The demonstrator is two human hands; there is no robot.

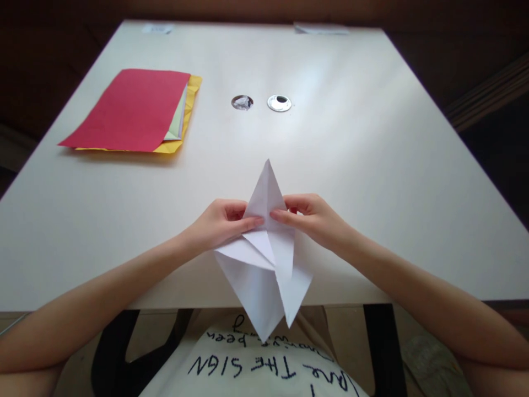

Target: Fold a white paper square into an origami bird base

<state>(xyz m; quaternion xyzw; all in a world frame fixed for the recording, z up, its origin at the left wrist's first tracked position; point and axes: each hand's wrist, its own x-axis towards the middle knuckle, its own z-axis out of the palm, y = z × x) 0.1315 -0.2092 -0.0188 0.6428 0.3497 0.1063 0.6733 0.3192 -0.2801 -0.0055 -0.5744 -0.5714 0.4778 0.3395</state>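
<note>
A sheet of white paper [266, 259], folded into several pointed flaps, is held up over the table's near edge. One sharp point rises away from me, and other points hang down toward my lap. My left hand [225, 223] pinches its left side, thumb on top and fingers curled behind. On the opposite side my right hand [309, 218] grips it in the same way, its thumb near the centre crease. Both thumbs lie close together below the upper point. The fingertips behind the paper are partly hidden.
On the white table [363, 165], a red sheet [132, 110] covers a yellow sheet [192, 102] and pale green paper at the left. Two round holes, one with a metal rim [279, 103], sit farther back. Papers [321, 28] lie along the far edge.
</note>
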